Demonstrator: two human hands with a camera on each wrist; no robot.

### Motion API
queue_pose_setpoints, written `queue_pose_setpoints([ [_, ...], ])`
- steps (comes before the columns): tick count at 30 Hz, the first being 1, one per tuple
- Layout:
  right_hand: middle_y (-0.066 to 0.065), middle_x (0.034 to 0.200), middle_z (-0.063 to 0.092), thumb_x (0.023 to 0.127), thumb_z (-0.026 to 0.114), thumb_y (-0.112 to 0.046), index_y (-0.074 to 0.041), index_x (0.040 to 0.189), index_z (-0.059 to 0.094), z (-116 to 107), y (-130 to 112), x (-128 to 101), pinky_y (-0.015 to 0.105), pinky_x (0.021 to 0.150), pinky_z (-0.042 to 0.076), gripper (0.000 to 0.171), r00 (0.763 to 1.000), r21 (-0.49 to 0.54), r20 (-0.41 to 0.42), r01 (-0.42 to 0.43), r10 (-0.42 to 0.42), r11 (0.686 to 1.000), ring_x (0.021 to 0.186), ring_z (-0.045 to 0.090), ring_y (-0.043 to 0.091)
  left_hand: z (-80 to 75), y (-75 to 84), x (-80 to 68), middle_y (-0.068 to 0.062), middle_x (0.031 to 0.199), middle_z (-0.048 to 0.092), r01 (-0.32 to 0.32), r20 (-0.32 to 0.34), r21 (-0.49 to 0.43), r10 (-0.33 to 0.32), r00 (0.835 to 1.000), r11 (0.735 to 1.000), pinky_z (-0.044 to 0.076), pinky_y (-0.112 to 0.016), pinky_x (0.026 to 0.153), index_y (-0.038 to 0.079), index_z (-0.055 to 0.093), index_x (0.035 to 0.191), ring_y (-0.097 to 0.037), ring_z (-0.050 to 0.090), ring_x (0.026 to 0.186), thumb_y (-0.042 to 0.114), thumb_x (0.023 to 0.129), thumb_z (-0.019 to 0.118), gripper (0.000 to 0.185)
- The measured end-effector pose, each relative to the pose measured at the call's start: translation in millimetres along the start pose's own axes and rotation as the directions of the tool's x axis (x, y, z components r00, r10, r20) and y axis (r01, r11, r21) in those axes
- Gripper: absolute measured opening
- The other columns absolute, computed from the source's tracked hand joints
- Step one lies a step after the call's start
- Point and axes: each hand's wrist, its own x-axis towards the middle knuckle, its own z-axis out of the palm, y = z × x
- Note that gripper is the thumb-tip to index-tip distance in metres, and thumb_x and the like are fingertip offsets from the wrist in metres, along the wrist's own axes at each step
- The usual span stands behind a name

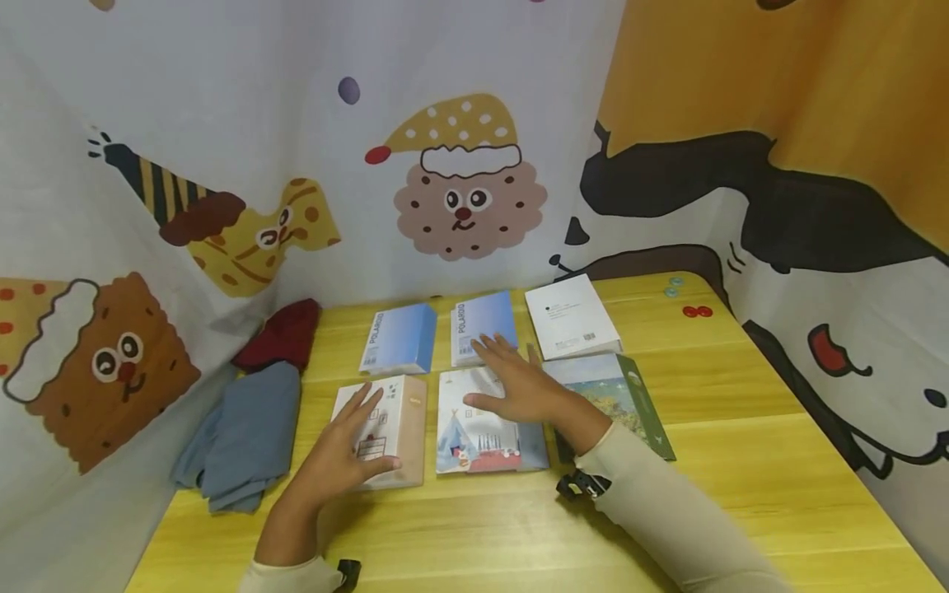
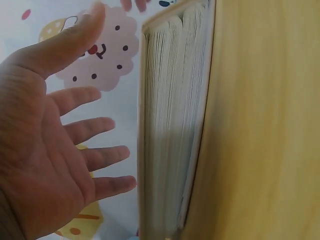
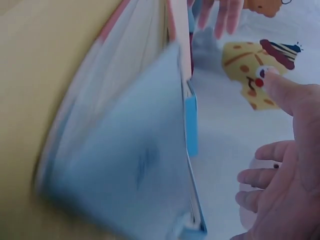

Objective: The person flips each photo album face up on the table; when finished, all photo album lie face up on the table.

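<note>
My left hand [image 1: 337, 453], fingers spread, is over a thick book with a pale cover and beige spine [image 1: 413, 432]. In the left wrist view, this hand [image 2: 55, 135] holds nothing, and the book's page edges [image 2: 170, 115] stand beside the fingertips. My right hand [image 1: 526, 387] spreads its fingers above a book with a tent picture [image 1: 474, 449], hiding its upper right part. The right wrist view has that hand [image 3: 285, 180] holding nothing, near a blurred light-blue flap [image 3: 135, 155] that juts from the book. Whether either hand touches a cover is hard to tell.
Behind are two blue-and-white POLAROID albums [image 1: 400, 338] and a white book [image 1: 571, 317]. A green-edged picture book [image 1: 645, 403] lies under the right forearm. Folded grey-blue cloth [image 1: 255, 432] and dark red cloth [image 1: 285, 333] lie left. Small red [image 1: 697, 311] and blue rings [image 1: 673, 287] lie far right.
</note>
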Motion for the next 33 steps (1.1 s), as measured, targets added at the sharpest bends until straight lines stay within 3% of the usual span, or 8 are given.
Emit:
queue_pose_setpoints([
  [4, 0.013, 0.184, 0.018, 0.104, 0.062, -0.066, -0.020, 0.177, 0.020, 10, -14, 14, 0.079, 0.132, -0.003, 0.096, 0.998, 0.048, 0.049, 0.031, -0.033, 0.998, 0.173, 0.007, 0.039, 3.4, -5.1, -1.5, -0.028, 0.178, 0.028, -0.007, 0.018, -0.064, 0.008, 1.000, 0.998, 0.035, -0.081, 0.121, 0.006, 0.041, 0.169, -0.059, 0.029, 0.161, 0.034, 0.080, 0.099, 0.110],
  [8, 0.012, 0.184, 0.021, 0.106, 0.064, -0.059, -0.014, 0.176, 0.025, 19, -24, 27, 0.077, 0.133, -0.003, 0.092, 0.994, 0.085, 0.093, 0.049, -0.057, 0.995, 0.173, 0.007, 0.039, 5.9, -11.0, -1.9, -0.026, 0.177, 0.033, -0.027, 0.018, -0.071, 0.028, 0.999, 0.997, 0.031, -0.082, 0.122, 0.005, 0.044, 0.167, -0.059, 0.025, 0.163, 0.034, 0.078, 0.101, 0.109],
  [15, 0.017, 0.178, 0.035, 0.107, 0.068, -0.046, -0.005, 0.171, 0.033, 28, -37, 48, 0.074, 0.135, 0.008, 0.084, 0.984, 0.105, 0.145, 0.093, -0.108, 0.990, 0.170, 0.018, 0.044, 8.2, -15.7, -5.6, -0.025, 0.177, 0.033, -0.032, 0.051, -0.083, 0.036, 0.998, 0.996, 0.020, -0.090, 0.119, 0.006, 0.044, 0.167, -0.063, 0.019, 0.163, 0.036, 0.075, 0.101, 0.113],
  [23, 0.014, 0.171, 0.049, 0.104, 0.074, -0.042, -0.009, 0.166, 0.047, 43, -41, 67, 0.068, 0.136, 0.015, 0.075, 0.978, 0.050, 0.182, 0.097, -0.105, 0.994, 0.165, 0.034, 0.041, 8.3, -16.3, -7.8, -0.027, 0.178, 0.030, -0.030, 0.102, -0.125, 0.043, 0.994, 0.992, 0.004, -0.093, 0.119, 0.006, 0.042, 0.168, -0.064, 0.014, 0.163, 0.032, 0.068, 0.105, 0.120],
  [25, 0.012, 0.165, 0.057, 0.102, 0.076, -0.043, -0.011, 0.158, 0.057, 47, -41, 70, 0.068, 0.135, 0.020, 0.068, 0.978, 0.028, 0.175, 0.111, -0.114, 0.993, 0.160, 0.045, 0.037, 8.1, -16.1, -9.0, -0.027, 0.178, 0.028, -0.022, 0.117, -0.127, 0.037, 0.992, 0.992, 0.002, -0.094, 0.117, 0.007, 0.042, 0.168, -0.064, 0.012, 0.163, 0.032, 0.067, 0.105, 0.123],
  [28, 0.006, 0.146, 0.070, 0.101, 0.077, -0.046, -0.014, 0.135, 0.070, 53, -42, 75, 0.071, 0.131, 0.025, 0.048, 0.978, -0.005, 0.177, 0.113, -0.110, 0.994, 0.146, 0.059, 0.028, 8.9, -16.7, -10.7, -0.028, 0.179, 0.026, -0.011, 0.137, -0.122, 0.027, 0.990, 0.993, -0.002, -0.095, 0.115, 0.008, 0.040, 0.169, -0.065, 0.009, 0.163, 0.032, 0.065, 0.106, 0.125],
  [31, 0.000, 0.121, 0.073, 0.099, 0.078, -0.049, -0.015, 0.111, 0.069, 57, -45, 77, 0.073, 0.127, 0.029, 0.036, 0.979, -0.039, 0.182, 0.096, -0.087, 0.995, 0.126, 0.066, 0.020, 11.0, -17.5, -11.3, -0.028, 0.178, 0.026, -0.024, 0.138, -0.117, 0.040, 0.990, 0.993, -0.004, -0.095, 0.115, 0.010, 0.040, 0.169, -0.066, 0.008, 0.162, 0.033, 0.064, 0.106, 0.127],
  [33, -0.002, 0.112, 0.072, 0.098, 0.079, -0.048, -0.016, 0.109, 0.069, 58, -46, 78, 0.075, 0.127, 0.028, 0.035, 0.980, -0.056, 0.186, 0.077, -0.066, 0.995, 0.120, 0.067, 0.018, 13.3, -18.8, -11.3, -0.027, 0.178, 0.027, -0.047, 0.124, -0.128, 0.063, 0.990, 0.991, -0.005, -0.094, 0.115, 0.012, 0.041, 0.169, -0.066, 0.009, 0.162, 0.036, 0.063, 0.106, 0.127],
])
